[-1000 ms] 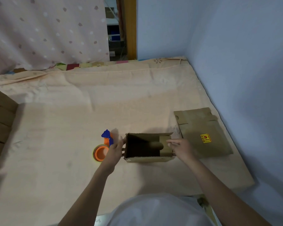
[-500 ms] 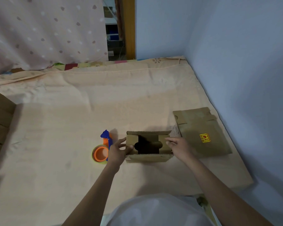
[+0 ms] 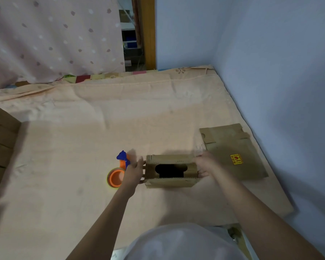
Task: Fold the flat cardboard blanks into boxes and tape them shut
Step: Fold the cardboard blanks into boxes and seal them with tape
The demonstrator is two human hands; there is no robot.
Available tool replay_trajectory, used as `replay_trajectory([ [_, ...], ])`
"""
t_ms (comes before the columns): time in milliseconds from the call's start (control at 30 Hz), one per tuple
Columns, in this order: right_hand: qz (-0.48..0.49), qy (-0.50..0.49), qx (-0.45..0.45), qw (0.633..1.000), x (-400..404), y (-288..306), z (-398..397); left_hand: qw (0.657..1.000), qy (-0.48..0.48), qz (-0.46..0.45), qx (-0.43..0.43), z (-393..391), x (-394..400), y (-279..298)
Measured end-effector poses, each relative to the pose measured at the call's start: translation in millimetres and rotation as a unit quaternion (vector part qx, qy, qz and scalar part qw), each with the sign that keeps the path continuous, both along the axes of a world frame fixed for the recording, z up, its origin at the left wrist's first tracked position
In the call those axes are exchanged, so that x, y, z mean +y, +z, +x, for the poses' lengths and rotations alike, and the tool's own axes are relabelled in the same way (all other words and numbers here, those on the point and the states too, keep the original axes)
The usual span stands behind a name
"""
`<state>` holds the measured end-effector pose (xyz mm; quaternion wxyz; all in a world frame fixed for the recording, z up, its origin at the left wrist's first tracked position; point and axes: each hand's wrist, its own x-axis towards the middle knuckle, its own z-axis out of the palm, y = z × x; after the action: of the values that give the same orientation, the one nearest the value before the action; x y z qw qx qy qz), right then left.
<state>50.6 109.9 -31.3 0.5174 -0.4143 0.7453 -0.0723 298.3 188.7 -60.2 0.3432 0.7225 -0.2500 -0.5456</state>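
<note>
A small brown cardboard box [image 3: 170,182] stands on the peach sheet in front of me, its two side flaps folded in with a dark gap between them. The far top flap [image 3: 169,158] leans inward over the opening. My left hand [image 3: 134,170] grips the box's left end. My right hand [image 3: 204,165] holds the right end, fingers curled round its corner. An orange tape roll in a blue-handled dispenser [image 3: 117,175] lies just left of my left hand. A flat cardboard blank [image 3: 231,147] with a yellow sticker lies to the right.
A stack of brown cardboard [image 3: 0,145] sits at the left edge. The blue wall [image 3: 280,91] runs close along the right side of the sheet [image 3: 83,128]. A dotted curtain [image 3: 51,38] hangs at the back.
The side flaps went from open to folded inward, and the far flap has tipped over the opening. Both hands shifted from the flaps to the box's ends.
</note>
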Motion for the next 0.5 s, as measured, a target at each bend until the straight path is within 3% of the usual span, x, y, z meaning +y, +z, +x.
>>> replay_trajectory([
  [100,-0.009,0.017,0.033,0.999,3.1,-14.6,-4.5,0.999,-0.019,0.021,-0.032,1.4,-7.2,1.1],
  [233,-0.078,0.022,0.073,0.994,9.2,-17.3,-4.0,0.987,-0.064,0.024,-0.145,0.7,-11.2,-2.7],
  [300,-0.094,0.103,0.056,0.989,16.3,-3.0,-3.2,0.984,-0.070,0.035,-0.163,-0.3,-11.7,-4.3],
  [433,0.000,0.314,0.022,0.949,27.9,26.7,-3.1,0.978,-0.076,0.043,-0.191,1.6,-13.6,-10.4],
  [500,-0.004,0.322,0.030,0.946,29.4,25.0,-3.1,0.975,-0.083,0.038,-0.204,0.4,-15.5,-10.9],
])
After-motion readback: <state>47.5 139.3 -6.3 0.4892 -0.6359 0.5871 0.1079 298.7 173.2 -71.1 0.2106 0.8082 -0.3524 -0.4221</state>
